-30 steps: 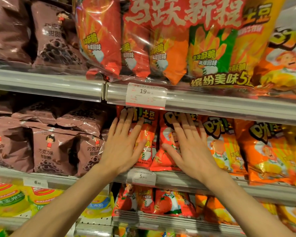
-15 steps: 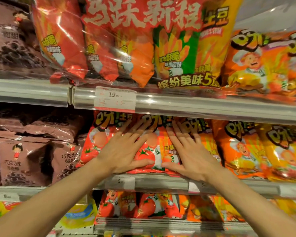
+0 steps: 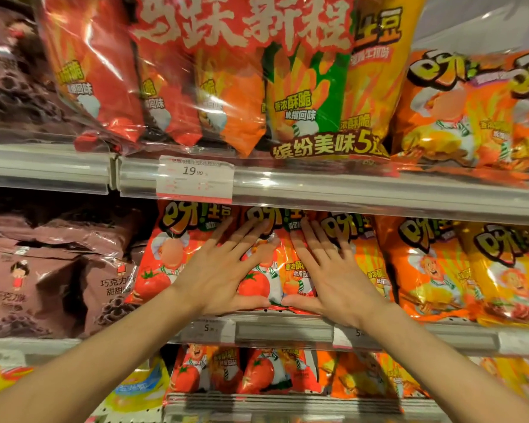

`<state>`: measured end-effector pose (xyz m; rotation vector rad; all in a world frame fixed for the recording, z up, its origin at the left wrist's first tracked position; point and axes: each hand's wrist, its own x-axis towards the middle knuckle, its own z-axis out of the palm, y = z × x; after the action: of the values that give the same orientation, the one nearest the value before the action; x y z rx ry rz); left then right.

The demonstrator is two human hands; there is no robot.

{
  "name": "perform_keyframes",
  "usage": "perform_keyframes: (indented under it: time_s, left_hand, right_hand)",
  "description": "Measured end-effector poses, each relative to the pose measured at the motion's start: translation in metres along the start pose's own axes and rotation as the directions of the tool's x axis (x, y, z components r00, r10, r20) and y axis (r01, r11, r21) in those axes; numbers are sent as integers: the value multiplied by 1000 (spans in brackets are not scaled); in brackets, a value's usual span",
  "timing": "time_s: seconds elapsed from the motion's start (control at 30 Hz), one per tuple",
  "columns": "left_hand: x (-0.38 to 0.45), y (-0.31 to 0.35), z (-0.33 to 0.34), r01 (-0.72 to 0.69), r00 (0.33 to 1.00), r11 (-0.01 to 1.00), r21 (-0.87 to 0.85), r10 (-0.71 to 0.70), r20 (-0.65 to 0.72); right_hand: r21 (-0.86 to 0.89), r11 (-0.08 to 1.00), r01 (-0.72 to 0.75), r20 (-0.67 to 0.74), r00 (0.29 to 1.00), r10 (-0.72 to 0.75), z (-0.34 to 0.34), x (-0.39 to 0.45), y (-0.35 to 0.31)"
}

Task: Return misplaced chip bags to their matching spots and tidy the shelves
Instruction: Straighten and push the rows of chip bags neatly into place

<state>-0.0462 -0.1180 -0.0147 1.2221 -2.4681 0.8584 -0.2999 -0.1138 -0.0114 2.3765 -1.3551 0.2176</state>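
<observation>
Left of the white 19.90 price tag (image 3: 195, 176) on the upper shelf rail, brown chocolate-ring snack bags (image 3: 58, 285) fill the middle shelf. Directly below that tag, the left hand (image 3: 223, 276) lies flat with fingers spread on a glossy red tomato chip bag (image 3: 257, 270). Below and right of the tag, the right hand (image 3: 333, 279) presses, fingers straight, on the neighbouring orange chip bag (image 3: 364, 261).

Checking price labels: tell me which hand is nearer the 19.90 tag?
Left. The left hand lies just below the 19.90 tag, slightly right of it; the right hand lies further right.
</observation>
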Motion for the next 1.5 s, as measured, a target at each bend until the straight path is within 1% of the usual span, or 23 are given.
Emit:
perform_keyframes:
  time_s: [0.1, 0.2, 0.33, 0.4, 0.47, 0.57, 0.73, 0.9, 1.03, 1.17, 1.33, 1.4, 1.5]
  left_hand:
    - [-1, 1, 1, 13, 1000, 1000, -25, -13, 0]
    - [-3, 4, -2, 46, 999, 997, -56, -45, 16]
    - [-5, 16, -10, 116, 991, 986, -121, -122, -48]
    - [-2, 24, -12, 123, 988, 979, -161, -136, -68]
    - [5, 32, -14, 132, 988, 977, -166, -144, -64]
    - [18, 49, -18, 108, 989, 977, -183, -124, -79]
    - [43, 80, -18, 13, 994, 986, -164, -30, -104]
    - [69, 110, -10, 27, 999, 992, -124, -30, -21]
    - [78, 119, 0, 76, 996, 994, -74, -72, 56]
    - [78, 119, 4, 68, 996, 995, -71, -63, 66]
    - [74, 124, 2, 37, 997, 999, -29, -35, 76]
    - [72, 125, 0, 19, 998, 1000, -18, -18, 61]
    - [77, 126, -4, 50, 998, 998, -34, -49, 38]
  right_hand:
    - [6, 1000, -12, 2, 1000, 12, 0, 0, 0]
    - [58, 997, -53, -19, 998, 54, -1, -4, 0]
    - [239, 952, -189, -121, 967, 223, -5, -20, 9]
    - [255, 934, -252, -165, 940, 299, -7, -33, 18]
    - [234, 930, -285, -201, 921, 333, -7, -47, 31]
    - [140, 953, -270, -243, 923, 298, -3, -69, 51]
    - [13, 981, -195, -300, 935, 190, 7, -98, 80]
    - [-88, 989, -117, -293, 952, 87, 14, -109, 92]
    - [-93, 991, -92, -255, 965, 65, 16, -106, 97]
    - [-76, 995, -70, -211, 976, 52, 15, -101, 101]
    - [-69, 997, -46, -141, 989, 36, 14, -102, 105]
    - [-36, 998, -44, -154, 987, 38, 14, -103, 107]
    - [37, 995, -93, -252, 963, 99, 11, -101, 107]
